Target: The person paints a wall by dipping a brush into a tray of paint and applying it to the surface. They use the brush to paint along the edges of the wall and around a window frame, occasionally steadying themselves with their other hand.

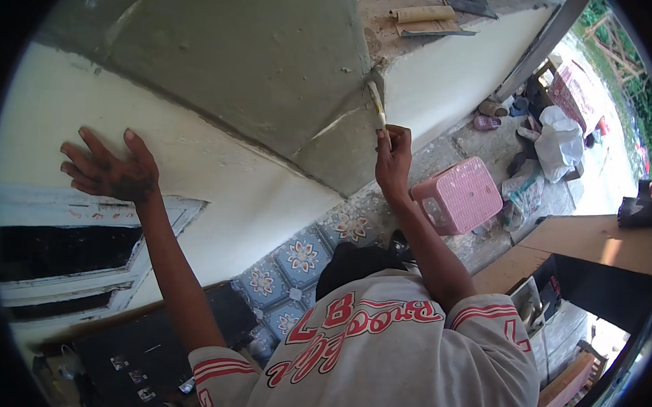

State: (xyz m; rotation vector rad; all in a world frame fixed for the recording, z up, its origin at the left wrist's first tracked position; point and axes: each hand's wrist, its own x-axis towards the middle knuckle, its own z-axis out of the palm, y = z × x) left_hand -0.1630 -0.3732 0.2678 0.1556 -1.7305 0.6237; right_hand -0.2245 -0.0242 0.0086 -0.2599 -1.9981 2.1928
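Observation:
My right hand point(393, 159) grips a slim paintbrush point(379, 107) by its pale handle, its tip up against the edge where the grey cement wall point(259, 62) meets a white painted wall point(448, 70). Spread flat on a cream wall section point(205, 144) is my left hand point(116, 169), fingers apart and holding nothing. Dark smudges mark the back of it. Just below that hand runs a white window frame point(119, 274) with dark panes.
A pink woven stool point(461, 195) stands on the floor right of my arm. Past it lie white plastic bags point(559, 144) and shoes point(487, 122). Sandpaper point(425, 20) rests on the ledge. Patterned tiles point(302, 255) and a black surface point(168, 327) lie below; a cardboard box point(512, 266) is at right.

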